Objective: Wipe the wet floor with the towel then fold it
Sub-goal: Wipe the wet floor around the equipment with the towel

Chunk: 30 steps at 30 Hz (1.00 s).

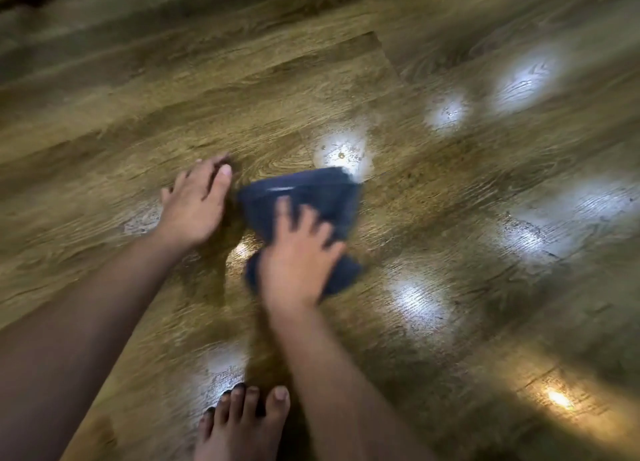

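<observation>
While right hand (299, 252) fingers spread on towel (322, 197) | left hand (197, 204) flat on floor (450, 218)

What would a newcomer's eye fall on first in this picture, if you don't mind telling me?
Probably the dark blue towel at the centre, pressed to the wood-grain floor by the right hand. The left hand rests flat beside it, and bright light glares dot the floor to the right.

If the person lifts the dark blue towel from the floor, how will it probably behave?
The dark blue towel looks bunched and creased under the right hand, so it would probably hang limp. It lies beside droplets on the wooden floor, so it may be damp and slightly heavier. It should slide easily on that glossy surface.
</observation>
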Motion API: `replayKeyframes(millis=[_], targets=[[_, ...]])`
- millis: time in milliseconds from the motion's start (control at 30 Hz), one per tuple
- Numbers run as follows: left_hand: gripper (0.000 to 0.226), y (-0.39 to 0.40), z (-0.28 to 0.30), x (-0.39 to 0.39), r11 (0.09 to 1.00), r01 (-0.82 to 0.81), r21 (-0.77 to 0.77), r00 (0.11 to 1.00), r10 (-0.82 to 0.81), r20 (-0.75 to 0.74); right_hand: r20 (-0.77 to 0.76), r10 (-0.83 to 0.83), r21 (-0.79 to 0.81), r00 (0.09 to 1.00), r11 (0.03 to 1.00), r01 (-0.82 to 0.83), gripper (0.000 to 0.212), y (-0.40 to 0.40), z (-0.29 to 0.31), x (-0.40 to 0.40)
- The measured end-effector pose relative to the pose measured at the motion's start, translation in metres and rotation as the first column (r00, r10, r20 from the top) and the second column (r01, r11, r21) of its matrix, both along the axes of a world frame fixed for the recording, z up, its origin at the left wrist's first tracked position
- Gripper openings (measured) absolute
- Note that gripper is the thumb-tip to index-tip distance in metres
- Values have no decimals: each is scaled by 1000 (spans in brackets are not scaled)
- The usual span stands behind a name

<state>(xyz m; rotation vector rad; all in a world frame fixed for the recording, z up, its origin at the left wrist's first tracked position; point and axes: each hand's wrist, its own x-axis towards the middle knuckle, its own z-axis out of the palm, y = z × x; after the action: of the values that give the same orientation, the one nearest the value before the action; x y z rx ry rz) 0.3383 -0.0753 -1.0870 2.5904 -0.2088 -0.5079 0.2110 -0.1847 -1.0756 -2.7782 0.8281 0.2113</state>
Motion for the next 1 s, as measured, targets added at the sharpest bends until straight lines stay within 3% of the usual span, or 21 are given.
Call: replayKeyframes(millis=[67, 167, 233, 333, 400, 467, 600, 667, 800, 900, 1000], targets=[[68, 4, 1, 11, 996, -51, -71, 998, 48, -35, 57, 347, 34, 936, 936, -350, 49, 54, 2, 2], [92, 6, 2, 25, 972, -113, -208, 993, 103, -58, -8, 759, -29, 651, 651, -759, 63, 93, -2, -17], [92, 6, 1, 27, 971, -116, -207, 993, 107, -53, 10, 825, -78, 564, 563, -822, 68, 81, -8, -28], [86, 7, -3, 24, 983, -60, -175, 998, 57, -24, 88, 819, -98, 567, 574, -813, 70, 19, -14, -33], [80, 10, -5, 22, 988, -35, -148, 999, 33, -13, 59, 780, -93, 623, 625, -775, 75, -43, -15, -30], [68, 13, -7, 20, 995, -27, -93, 1000, 27, -1, 37, 651, -130, 758, 755, -643, 76, -111, -12, -25], [59, 14, -8, 20, 997, -18, -74, 1000, 20, 22, 9, 200, -216, 980, 957, -193, 71, -232, -8, -23], [59, 14, -9, 23, 996, -27, -86, 999, 29, 17, 50, -69, -212, 996, 974, 78, 66, -273, -10, -25], [59, 15, -13, 21, 997, -12, -77, 999, 15, 32, 68, -492, -187, 868, 849, 495, 56, -288, -14, -2], [58, 5, -10, 17, 996, -21, -82, 996, 28, 80, 60, -551, -157, 832, 818, 553, 60, -239, -11, 23], [55, -10, -4, 13, 997, -62, -48, 988, 68, 137, 39, -323, -157, 945, 932, 325, 71, -146, -5, 24]])
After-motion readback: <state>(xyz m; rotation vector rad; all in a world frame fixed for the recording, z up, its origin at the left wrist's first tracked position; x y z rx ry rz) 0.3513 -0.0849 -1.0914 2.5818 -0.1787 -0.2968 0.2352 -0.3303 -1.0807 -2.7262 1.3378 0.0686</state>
